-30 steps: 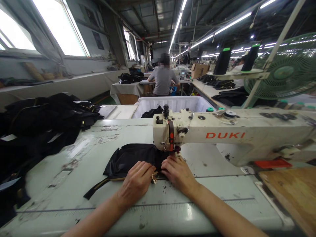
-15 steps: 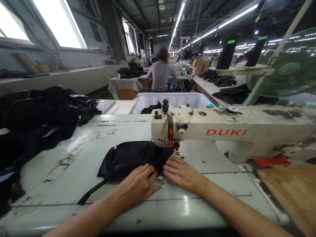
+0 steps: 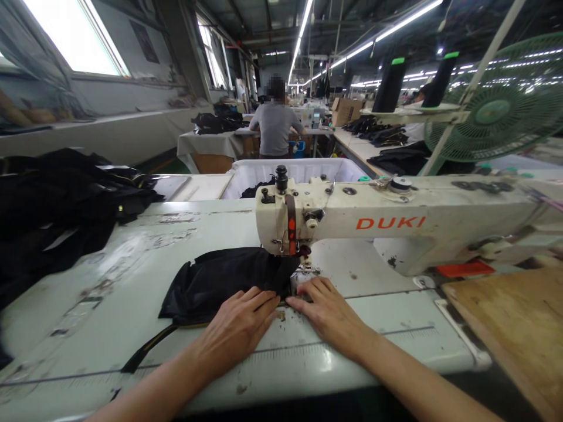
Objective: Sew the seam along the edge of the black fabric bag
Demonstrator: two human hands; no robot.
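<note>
On a pale surface (image 3: 220, 225), steadying black fabric (image 3: 224, 272) under a sewing machine's (image 3: 338, 220) head, with left hand (image 3: 243, 319) flat, right hand (image 3: 329, 313) open beside its edge — seemingly partway sewn, not yet removed.

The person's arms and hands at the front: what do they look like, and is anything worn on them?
These are human limbs, with no cables or printed markings visible. The left hand and right hand each have ordinary fingers, with no glove, ring or watch visible. Both visible forearms are bare, without sleeves.
</note>
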